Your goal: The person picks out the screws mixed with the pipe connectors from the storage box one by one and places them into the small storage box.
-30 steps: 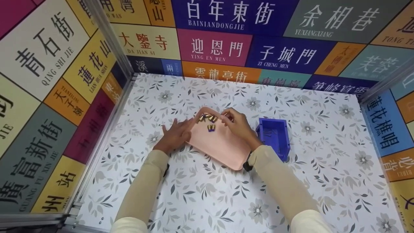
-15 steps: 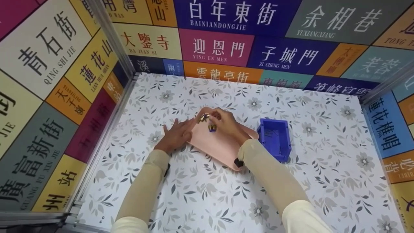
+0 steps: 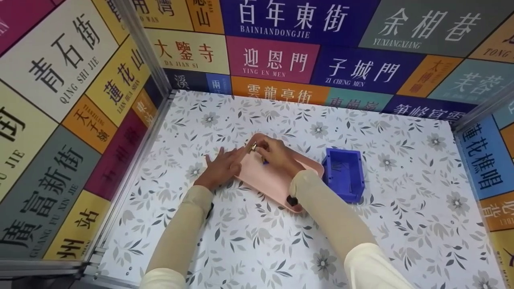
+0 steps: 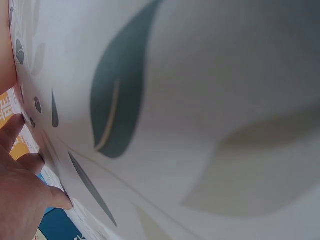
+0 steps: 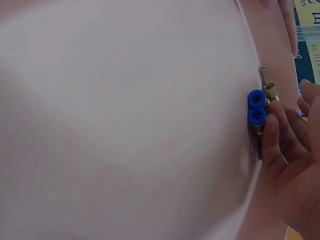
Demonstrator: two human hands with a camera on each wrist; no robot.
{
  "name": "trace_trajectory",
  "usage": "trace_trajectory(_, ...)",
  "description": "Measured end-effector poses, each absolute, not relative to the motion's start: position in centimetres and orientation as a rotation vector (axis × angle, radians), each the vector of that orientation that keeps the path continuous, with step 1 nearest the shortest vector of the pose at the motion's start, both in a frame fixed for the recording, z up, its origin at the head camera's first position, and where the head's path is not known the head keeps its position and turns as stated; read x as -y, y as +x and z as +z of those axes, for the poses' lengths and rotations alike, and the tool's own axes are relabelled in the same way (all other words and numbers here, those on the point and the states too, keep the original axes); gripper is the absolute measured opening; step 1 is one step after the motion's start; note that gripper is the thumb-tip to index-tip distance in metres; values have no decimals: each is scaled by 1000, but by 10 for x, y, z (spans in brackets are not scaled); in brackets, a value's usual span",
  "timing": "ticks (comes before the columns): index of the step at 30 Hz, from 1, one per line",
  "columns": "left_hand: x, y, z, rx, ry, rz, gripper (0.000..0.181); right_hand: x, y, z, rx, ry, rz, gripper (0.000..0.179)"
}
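In the head view, a pink tray (image 3: 265,180) lies angled at the middle of the table. My left hand (image 3: 219,168) rests at its left edge, fingers spread; the left wrist view shows fingertips (image 4: 62,199) on the patterned surface. Over the tray's far end, my right hand (image 3: 277,154) pinches a small brass push-in fitting with a blue ring (image 5: 256,116), partly hidden by the fingers. A second fitting with a blue ring (image 5: 257,98) sits against it. Beside them lies another brass fitting (image 5: 270,91) with a slim metal piece (image 5: 262,75).
A blue open bin (image 3: 358,176) stands right of the tray, with a few thin metal pieces (image 3: 339,165) inside. Sign-covered panels (image 3: 277,60) enclose the table at the back and sides. A floral cover (image 3: 257,249) lies under everything.
My right hand has moved left across the tray's far end, from its right rim onto the fittings, covering most of them. The left hand has stayed at the tray's edge.
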State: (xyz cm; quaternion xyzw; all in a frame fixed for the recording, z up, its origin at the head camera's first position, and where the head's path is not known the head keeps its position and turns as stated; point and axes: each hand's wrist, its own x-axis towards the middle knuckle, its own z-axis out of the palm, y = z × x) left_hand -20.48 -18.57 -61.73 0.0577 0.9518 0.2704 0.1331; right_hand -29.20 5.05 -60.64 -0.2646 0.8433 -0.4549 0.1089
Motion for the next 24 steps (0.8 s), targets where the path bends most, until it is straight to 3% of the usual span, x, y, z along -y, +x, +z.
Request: trace_trajectory(24, 185, -205, -616, -2771, 212, 746, 58, -36, -294, -618, -2603, -652, -1324, 13)
